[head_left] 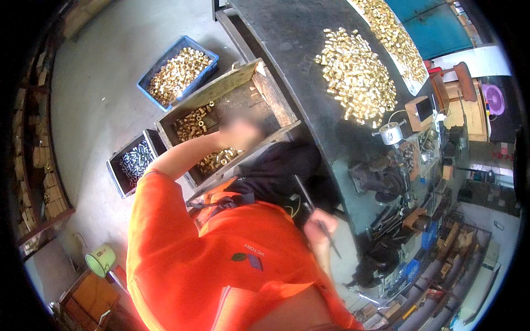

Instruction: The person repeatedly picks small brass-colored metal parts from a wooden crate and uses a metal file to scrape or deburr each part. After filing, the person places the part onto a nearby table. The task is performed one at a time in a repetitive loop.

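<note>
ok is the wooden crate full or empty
Neither, it's part full: in the wooden crate, brass fittings lie toward the left end, while bare bottom shows toward the right.

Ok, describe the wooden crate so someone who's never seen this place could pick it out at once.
Find the long black workbench. Just left of it sits the wooden crate, partly filled with brass pieces, the left hand over or inside it. Unlike the blue tub beyond it and the small dark bin to its left, it is bare wood and the largest of the three.
</note>
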The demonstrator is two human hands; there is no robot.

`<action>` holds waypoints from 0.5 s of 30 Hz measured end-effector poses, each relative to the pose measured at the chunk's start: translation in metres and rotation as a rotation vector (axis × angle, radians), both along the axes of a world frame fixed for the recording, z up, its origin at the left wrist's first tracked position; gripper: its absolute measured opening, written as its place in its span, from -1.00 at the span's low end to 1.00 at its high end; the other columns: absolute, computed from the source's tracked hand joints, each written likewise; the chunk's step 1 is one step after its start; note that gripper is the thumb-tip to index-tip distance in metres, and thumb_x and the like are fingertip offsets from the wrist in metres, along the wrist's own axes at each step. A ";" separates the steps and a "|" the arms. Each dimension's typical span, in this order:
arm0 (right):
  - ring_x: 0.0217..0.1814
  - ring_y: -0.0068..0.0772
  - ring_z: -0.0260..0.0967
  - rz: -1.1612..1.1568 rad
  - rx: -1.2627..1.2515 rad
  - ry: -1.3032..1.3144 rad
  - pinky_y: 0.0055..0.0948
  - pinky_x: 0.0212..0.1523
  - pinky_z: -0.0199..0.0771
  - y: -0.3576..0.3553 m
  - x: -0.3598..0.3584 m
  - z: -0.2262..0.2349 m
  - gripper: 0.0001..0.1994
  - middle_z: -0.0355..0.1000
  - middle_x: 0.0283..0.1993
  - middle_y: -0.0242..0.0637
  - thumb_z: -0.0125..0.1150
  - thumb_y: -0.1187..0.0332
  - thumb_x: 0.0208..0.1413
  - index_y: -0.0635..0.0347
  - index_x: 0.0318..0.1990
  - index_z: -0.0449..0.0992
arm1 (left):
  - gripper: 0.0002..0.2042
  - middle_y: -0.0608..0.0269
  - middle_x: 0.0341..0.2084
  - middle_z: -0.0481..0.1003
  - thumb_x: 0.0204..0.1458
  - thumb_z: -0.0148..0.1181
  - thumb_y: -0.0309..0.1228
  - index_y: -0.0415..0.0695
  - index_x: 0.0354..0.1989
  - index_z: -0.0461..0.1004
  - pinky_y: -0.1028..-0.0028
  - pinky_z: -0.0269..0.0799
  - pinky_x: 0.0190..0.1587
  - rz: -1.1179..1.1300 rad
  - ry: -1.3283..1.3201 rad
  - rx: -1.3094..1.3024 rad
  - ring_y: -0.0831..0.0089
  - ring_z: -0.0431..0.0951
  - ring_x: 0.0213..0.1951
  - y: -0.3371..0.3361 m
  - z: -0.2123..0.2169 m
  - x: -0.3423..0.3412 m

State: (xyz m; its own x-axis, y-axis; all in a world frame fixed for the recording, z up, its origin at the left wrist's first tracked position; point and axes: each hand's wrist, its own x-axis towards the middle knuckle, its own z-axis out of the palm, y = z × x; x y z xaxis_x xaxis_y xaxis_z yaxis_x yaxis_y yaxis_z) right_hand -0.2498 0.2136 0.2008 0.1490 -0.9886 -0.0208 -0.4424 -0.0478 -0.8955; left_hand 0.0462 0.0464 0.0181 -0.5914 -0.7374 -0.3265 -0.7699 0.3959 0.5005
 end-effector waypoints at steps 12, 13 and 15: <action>-0.65 -0.56 -0.08 -0.017 0.095 -0.098 -0.44 -0.62 -0.14 0.004 -0.001 0.037 -0.77 -0.02 -0.72 -0.40 0.10 0.57 -0.32 0.23 -0.72 0.13 | -0.84 0.14 -0.48 0.52 -0.23 0.20 -0.26 -0.02 -0.50 0.43 0.22 0.44 -0.30 0.257 -0.072 0.152 0.17 0.55 -0.33 -0.018 0.010 -0.001; -0.65 -0.56 -0.08 -0.012 0.098 -0.142 -0.44 -0.62 -0.14 0.005 -0.003 0.028 -0.77 -0.02 -0.71 -0.40 0.11 0.56 -0.32 0.23 -0.71 0.12 | -0.85 0.14 -0.47 0.52 -0.22 0.20 -0.26 -0.02 -0.51 0.43 0.21 0.45 -0.29 0.202 -0.055 0.049 0.15 0.55 -0.32 -0.017 -0.011 0.009; -0.65 -0.55 -0.10 -0.022 -0.063 -0.034 -0.43 -0.62 -0.14 0.008 -0.006 0.004 -0.75 -0.03 -0.70 -0.37 0.12 0.55 -0.30 0.22 -0.69 0.10 | -0.86 0.08 -0.47 0.51 -0.19 0.16 -0.27 -0.03 -0.50 0.45 0.19 0.46 -0.29 0.152 -0.096 -0.002 0.10 0.55 -0.32 -0.017 -0.021 0.012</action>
